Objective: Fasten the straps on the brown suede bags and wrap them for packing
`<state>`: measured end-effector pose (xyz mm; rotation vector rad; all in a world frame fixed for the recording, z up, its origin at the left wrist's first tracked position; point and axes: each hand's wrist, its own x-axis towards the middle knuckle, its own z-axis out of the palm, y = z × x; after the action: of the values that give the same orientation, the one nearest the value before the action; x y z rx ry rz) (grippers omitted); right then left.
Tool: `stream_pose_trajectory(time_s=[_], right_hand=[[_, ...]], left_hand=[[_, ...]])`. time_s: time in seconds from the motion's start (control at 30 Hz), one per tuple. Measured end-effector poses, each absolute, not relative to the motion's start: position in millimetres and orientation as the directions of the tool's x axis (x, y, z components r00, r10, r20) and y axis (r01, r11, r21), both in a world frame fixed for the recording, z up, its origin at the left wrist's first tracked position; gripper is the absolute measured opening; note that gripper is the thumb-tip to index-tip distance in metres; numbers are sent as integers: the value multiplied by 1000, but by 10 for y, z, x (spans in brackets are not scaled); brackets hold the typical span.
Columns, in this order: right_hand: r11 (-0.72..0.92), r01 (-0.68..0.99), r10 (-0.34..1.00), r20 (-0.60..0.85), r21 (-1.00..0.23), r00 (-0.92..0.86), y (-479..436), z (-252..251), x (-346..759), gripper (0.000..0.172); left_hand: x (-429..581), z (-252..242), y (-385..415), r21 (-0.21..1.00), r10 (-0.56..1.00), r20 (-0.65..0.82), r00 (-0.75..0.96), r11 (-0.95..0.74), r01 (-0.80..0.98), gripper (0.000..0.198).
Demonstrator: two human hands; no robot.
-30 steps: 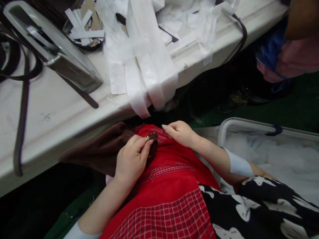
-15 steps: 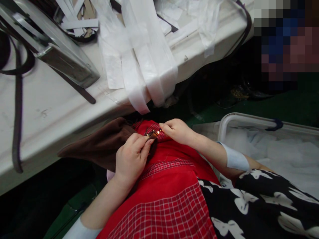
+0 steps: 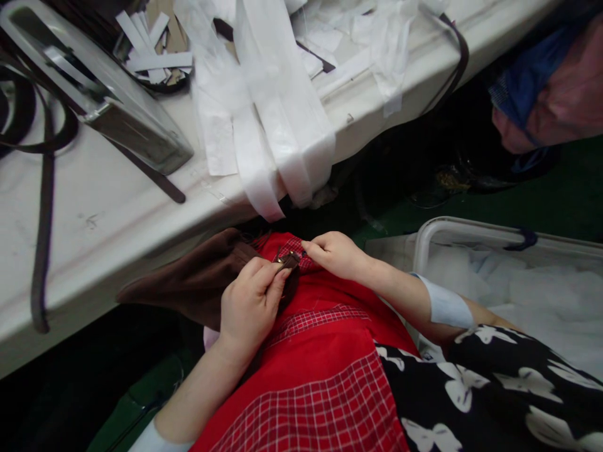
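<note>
My left hand (image 3: 249,301) is closed, thumb against fingers, on a dark brown strap-like piece with a gold-coloured metal fitting (image 3: 289,257); it may be a buckle, but it is too small to tell. Just right of the fitting, my right hand (image 3: 336,254) pinches with thumb and forefinger. What lies between those fingertips is too small to make out. Brown cloth (image 3: 193,270), soft and folded, lies behind and to the left of my left hand, against the table edge. Both hands are in front of the red apron (image 3: 325,364).
The white table (image 3: 98,194) carries a metal box-like holder (image 3: 136,119), dark straps (image 3: 43,251), white plastic strips (image 3: 301,119) over its edge, and paper scraps (image 3: 160,63). A white-rimmed bin (image 3: 419,245) with translucent plastic stands right. Another person's clothing (image 3: 556,94) shows upper right.
The view has shifted slightly, so things sit a little lower and further right. Both hands keep nearly the same pose; the bright glint at the metal fitting is gone.
</note>
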<state>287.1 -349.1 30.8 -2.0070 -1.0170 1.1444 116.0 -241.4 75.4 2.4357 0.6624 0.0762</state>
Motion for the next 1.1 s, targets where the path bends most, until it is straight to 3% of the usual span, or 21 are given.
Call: stream_pose_trajectory(time_s=[0.23,0.43,0.5,0.6,0.7,0.8,0.93,1.1], right_hand=[[-506,316,854,-414,-803,315,-3470,309,2852,56],[-400,215,902,-340,-891,267,-3519,352,2855,52],[-356,215,920,-300,-910,252,-3522,382,2858,48],[-322,264,937,-266,-909,226,-3476,414,2802,44],[-231,276,973,-216,-933,87,-3350,413,2651,41],[-123,258,988,-143,-958,-60,-3164,427,2442,38],[-34,280,986,-78,-959,-146,-2933,544,2177,32],[73,311,963,-14,-948,-270,-2797,740,1891,22]], left_hand=[[1180,779,-2418,596,489,-108,866,-666,450,26],[1069,860,-2286,726,591,-76,803,-519,451,27],[908,975,-2165,780,736,-26,677,-409,474,25],[552,1266,-1976,900,976,21,217,-113,422,25],[143,1617,-1827,982,987,-62,-150,87,169,27],[-251,1897,-1741,994,966,-98,-237,105,17,32],[-643,2068,-1742,999,942,7,-336,8,43,35],[-855,2104,-1802,986,877,-120,-466,50,-160,38]])
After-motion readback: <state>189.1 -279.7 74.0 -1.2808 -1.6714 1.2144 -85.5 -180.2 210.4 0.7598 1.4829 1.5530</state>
